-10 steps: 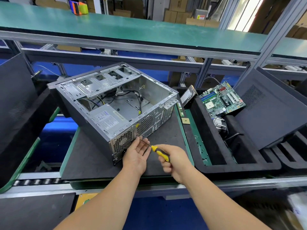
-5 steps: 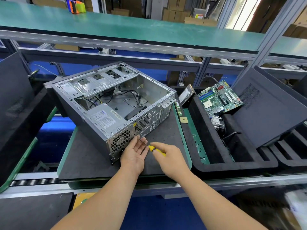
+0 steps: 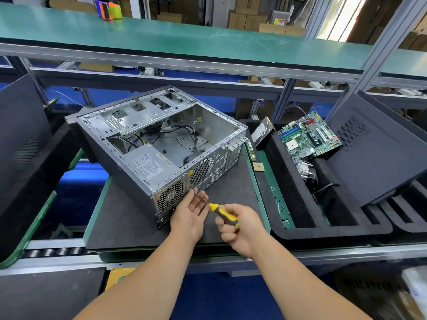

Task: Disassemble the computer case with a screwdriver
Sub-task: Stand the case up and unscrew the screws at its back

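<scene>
My right hand [image 3: 240, 225] grips the yellow-handled screwdriver [image 3: 222, 212], fingers wrapped round it — my left hand [image 3: 188, 214] lies open, palm up, fingertips steadying the shaft against the computer case [image 3: 159, 144]. The case sits open-sided just beyond both hands, rear grille facing me. Right of the case: a loose chip [image 3: 258, 167], then a black foam tray [image 3: 288, 181] holding a motherboard [image 3: 308, 136].

My one camera rides on my head, looking forward and down, close over the counter [image 3: 120, 218] and my forearms.
</scene>
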